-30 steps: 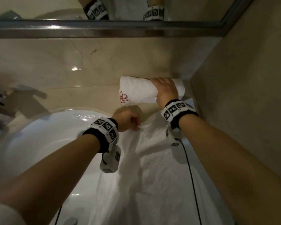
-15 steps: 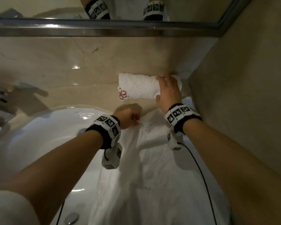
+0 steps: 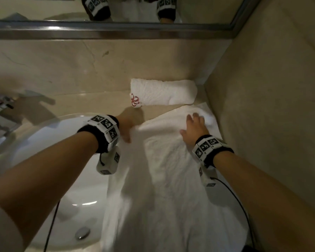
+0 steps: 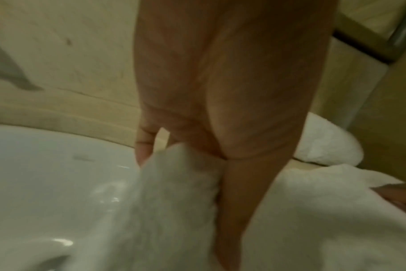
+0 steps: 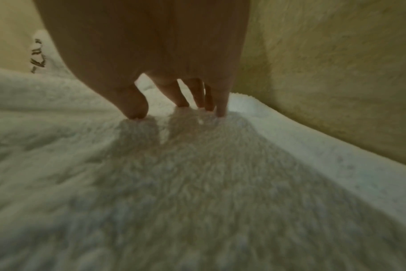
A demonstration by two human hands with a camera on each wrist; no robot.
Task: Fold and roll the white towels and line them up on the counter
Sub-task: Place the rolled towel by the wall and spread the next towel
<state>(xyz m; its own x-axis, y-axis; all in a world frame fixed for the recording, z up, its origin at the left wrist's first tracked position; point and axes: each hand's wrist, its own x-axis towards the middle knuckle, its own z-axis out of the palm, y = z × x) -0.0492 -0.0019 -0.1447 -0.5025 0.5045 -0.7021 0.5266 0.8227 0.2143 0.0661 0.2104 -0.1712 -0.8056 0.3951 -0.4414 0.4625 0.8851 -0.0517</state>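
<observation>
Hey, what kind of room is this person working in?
Most likely a hotel bathroom: a white basin set in a marble counter, a framed mirror above it, and a rolled white towel with a red embroidered logo.

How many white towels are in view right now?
2. A rolled towel lies on the counter against the back wall. An unrolled towel is spread nearer, gripped by the left hand, pressed by the right hand. Others may lie outside the frame.
</observation>
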